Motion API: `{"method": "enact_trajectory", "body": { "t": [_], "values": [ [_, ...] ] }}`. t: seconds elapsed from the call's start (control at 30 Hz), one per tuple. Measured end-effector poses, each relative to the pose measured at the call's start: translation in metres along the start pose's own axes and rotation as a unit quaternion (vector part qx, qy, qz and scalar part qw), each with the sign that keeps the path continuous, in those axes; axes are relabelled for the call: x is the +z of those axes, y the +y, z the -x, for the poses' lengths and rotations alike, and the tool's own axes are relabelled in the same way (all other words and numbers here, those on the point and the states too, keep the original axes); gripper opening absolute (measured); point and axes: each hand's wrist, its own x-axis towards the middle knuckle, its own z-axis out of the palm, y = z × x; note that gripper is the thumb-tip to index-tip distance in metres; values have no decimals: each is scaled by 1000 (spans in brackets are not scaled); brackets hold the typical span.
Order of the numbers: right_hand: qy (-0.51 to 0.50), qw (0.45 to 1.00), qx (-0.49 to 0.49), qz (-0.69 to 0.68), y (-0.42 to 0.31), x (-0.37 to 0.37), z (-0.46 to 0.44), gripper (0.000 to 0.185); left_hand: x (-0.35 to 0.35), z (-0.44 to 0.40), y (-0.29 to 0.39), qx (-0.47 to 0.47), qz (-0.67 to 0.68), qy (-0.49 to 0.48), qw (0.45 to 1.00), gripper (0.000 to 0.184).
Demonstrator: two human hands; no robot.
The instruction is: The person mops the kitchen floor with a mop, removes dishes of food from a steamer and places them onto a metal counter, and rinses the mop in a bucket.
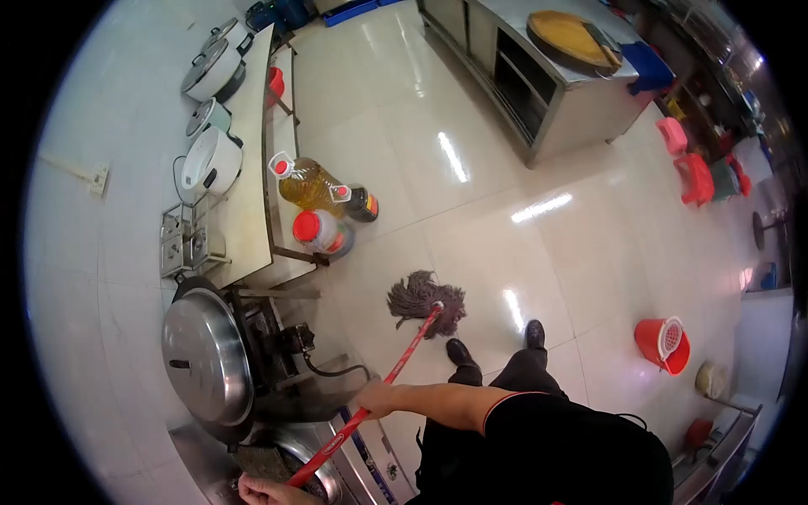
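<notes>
A mop with a red handle (333,441) slants from the lower left up to its purple-grey string head (425,303), which lies spread on the tiled floor in front of my feet. My right hand (376,398) is wrapped round the middle of the handle, arm stretched across my body. At the bottom edge, my left hand (276,491) is closed at the handle's upper end, partly cut off by the frame. Just beyond the mop head stand a big oil bottle (311,187), a dark sauce bottle (363,204) and a red-lidded jar (323,232).
A lidded steel wok (206,358) sits on a stove at left, beside a table (252,160) with several cookers. A steel cabinet (581,109) bearing a round chopping board (572,38) stands ahead. A red mop bucket (661,345) is at right, red stools (694,178) farther off.
</notes>
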Motion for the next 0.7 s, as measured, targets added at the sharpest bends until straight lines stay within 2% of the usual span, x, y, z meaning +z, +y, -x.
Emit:
{"method": "enact_trajectory", "body": {
  "t": [0.07,0.1,0.17,0.2,0.23,0.3,0.33,0.37,0.43,0.53,0.57,0.6,0.67,0.7],
  "values": [
    [-4,1000,19,20,14,-9,27,27,7,16,-7,22,-26,-18,999,24],
    [1,999,32,32,24,-17,47,26,8,29,-4,-27,21,-60,998,24],
    [16,998,59,34,46,-33,89,26,23,52,-31,-41,115,-92,988,24],
    [25,995,81,47,59,-42,110,25,37,70,-1,-97,161,-98,977,22],
    [34,992,103,59,73,-50,134,25,45,90,35,-87,185,-127,971,14],
    [70,986,138,55,102,-66,184,24,75,125,38,-160,286,-139,935,22],
    [92,981,161,63,118,-74,212,24,76,147,51,-199,299,-199,912,21],
    [102,975,189,56,133,-83,239,24,86,170,75,-220,316,-212,898,17],
    [141,960,236,51,164,-96,299,22,101,217,107,-208,353,-311,858,15],
    [202,925,310,83,227,-105,389,18,120,291,162,-220,404,-464,757,15],
    [241,913,323,66,239,-112,427,15,122,315,181,-176,364,-508,761,15],
    [326,888,307,99,254,-113,464,14,124,339,200,-128,324,-547,761,17],
    [402,851,317,119,303,-107,530,12,135,396,227,-210,449,-653,573,21],
    [401,837,354,116,322,-106,562,14,150,435,218,-160,561,-670,458,19]
  ]
}}
